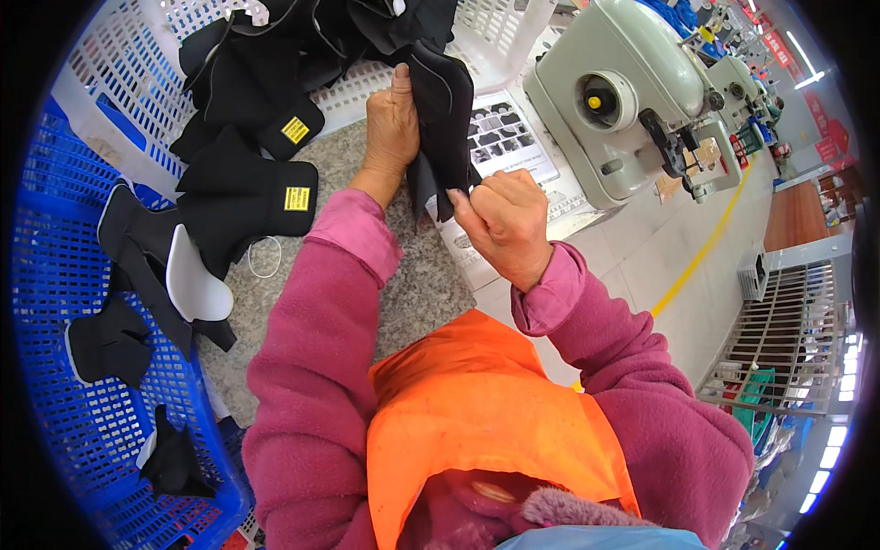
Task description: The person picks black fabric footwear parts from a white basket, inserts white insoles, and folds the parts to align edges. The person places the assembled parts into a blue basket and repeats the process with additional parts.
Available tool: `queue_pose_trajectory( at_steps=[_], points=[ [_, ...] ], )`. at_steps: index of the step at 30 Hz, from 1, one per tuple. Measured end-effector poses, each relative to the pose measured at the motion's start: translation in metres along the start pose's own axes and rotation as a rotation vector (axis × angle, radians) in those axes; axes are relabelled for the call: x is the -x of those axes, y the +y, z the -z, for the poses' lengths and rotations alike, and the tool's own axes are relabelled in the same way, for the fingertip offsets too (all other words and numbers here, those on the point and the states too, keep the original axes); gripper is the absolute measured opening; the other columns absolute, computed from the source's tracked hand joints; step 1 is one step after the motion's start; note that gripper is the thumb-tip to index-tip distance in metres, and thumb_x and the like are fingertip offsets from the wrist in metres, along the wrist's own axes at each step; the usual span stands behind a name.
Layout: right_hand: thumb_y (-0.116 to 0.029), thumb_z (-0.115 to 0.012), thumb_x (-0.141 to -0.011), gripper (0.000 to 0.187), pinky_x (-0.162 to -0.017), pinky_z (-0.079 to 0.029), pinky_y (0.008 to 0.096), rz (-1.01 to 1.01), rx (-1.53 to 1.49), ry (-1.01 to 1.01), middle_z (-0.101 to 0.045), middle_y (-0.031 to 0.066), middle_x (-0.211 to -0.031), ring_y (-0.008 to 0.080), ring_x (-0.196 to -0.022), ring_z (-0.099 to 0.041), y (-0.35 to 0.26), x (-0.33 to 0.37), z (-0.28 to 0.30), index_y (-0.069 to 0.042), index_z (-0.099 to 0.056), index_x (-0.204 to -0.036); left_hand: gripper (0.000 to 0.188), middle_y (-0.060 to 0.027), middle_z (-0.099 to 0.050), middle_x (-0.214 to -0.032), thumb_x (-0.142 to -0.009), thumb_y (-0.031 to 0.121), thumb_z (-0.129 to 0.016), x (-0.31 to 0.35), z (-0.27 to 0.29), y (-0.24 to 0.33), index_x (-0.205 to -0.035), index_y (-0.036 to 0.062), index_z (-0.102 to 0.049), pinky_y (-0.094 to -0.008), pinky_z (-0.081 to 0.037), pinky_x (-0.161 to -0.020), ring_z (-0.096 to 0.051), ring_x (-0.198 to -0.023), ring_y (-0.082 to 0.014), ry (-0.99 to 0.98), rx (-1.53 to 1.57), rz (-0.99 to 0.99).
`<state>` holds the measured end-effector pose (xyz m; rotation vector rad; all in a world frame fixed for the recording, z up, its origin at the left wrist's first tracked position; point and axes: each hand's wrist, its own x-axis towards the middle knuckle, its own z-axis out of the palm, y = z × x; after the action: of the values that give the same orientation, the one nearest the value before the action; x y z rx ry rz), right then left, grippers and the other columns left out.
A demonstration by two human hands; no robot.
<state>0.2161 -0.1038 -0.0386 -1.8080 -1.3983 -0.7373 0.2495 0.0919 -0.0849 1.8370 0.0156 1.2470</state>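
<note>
- Light-blue fabric (596, 539) crosses the lower edge of the head view; just beyond it lies an orange apron (495, 403), between two magenta sleeves (312, 403).
- Left hand (392, 128): clamped on the left side of a black fabric piece (446, 101), thumb uppermost.
- Right hand (509, 220): pinched on the lower end of that piece, thumb toward the left hand. Hands are near each other but not touching.
- Piece location: upright before the person, at the far part of a speckled desk (422, 284), partly in front of a printed sheet (504, 137). Contact with the desk cannot be told.
- Left side: black pieces with yellow labels (298, 198), a white curved insert (197, 280), a white basket (119, 101) and a blue basket (55, 238).
- Right side: a pale machine (632, 101), apart from the hands.
- Assessment: step in hand appears to be two-handed shaping or straightening. Next move calls for firm, even grip on both edges.
</note>
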Motion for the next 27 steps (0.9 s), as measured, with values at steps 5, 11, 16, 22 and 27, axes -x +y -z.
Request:
queue_pose_trajectory(
  at_steps=[5,11,16,22,27],
  points=[
    [-0.005,-0.073,-0.076,0.034,-0.055,-0.033,0.0374,-0.13,-0.063,-0.043,-0.044,0.0069,-0.056,0.0263,-0.052,-0.047,-0.007,0.001,0.002,-0.009,-0.044,-0.059,0.046,-0.0165,-0.046,-0.053,-0.107,0.03,-0.033,0.002,0.002,-0.001,-0.082,-0.0057,-0.049,-0.0413,-0.038,-0.05,-0.042,-0.048,-0.035,0.032,-0.022,0.0],
    [-0.004,-0.071,-0.078,0.034,-0.053,-0.033,0.0389,-0.138,-0.081,-0.066,-0.044,0.009,-0.055,0.0296,-0.05,-0.047,-0.008,-0.002,0.001,-0.008,-0.043,-0.058,0.053,-0.0151,-0.045,-0.053,-0.105,0.039,-0.033,0.001,0.009,0.004,-0.081,-0.0054,-0.046,-0.0396,-0.039,-0.052,-0.047,-0.048,-0.0238,-0.028,-0.099,0.105],
    [-0.004,-0.07,-0.078,0.035,-0.052,-0.033,0.0381,-0.145,-0.168,-0.094,-0.043,0.009,-0.054,0.0295,-0.048,-0.045,-0.008,-0.002,0.002,-0.007,-0.042,-0.058,0.066,-0.0039,-0.055,-0.065,-0.105,0.052,-0.029,-0.035,0.028,0.032,-0.078,0.0025,-0.062,-0.0295,-0.042,-0.062,-0.051,-0.061,-0.014,0.024,0.132,0.271],
    [-0.003,-0.069,-0.078,0.035,-0.051,-0.033,0.0378,-0.144,-0.208,-0.107,-0.043,0.0085,-0.053,0.0291,-0.047,-0.045,-0.008,-0.011,0.005,-0.007,-0.042,-0.056,0.069,-0.0034,-0.056,-0.07,-0.105,0.053,-0.022,-0.066,0.029,0.068,-0.082,0.0023,-0.063,-0.0256,-0.04,-0.068,-0.051,-0.071,-0.0119,-0.15,0.273,-0.161],
    [-0.002,-0.07,-0.076,0.034,-0.05,-0.033,0.0382,-0.085,-0.142,-0.118,-0.043,0.0082,-0.053,0.0284,-0.047,-0.046,0.002,-0.021,0.014,-0.007,-0.043,-0.056,0.08,0.0002,-0.04,-0.059,-0.101,0.062,-0.009,-0.084,0.027,0.072,-0.057,0.0038,-0.041,-0.024,-0.027,-0.056,-0.035,-0.055,-0.0091,-0.258,0.367,0.044]
  ],
)
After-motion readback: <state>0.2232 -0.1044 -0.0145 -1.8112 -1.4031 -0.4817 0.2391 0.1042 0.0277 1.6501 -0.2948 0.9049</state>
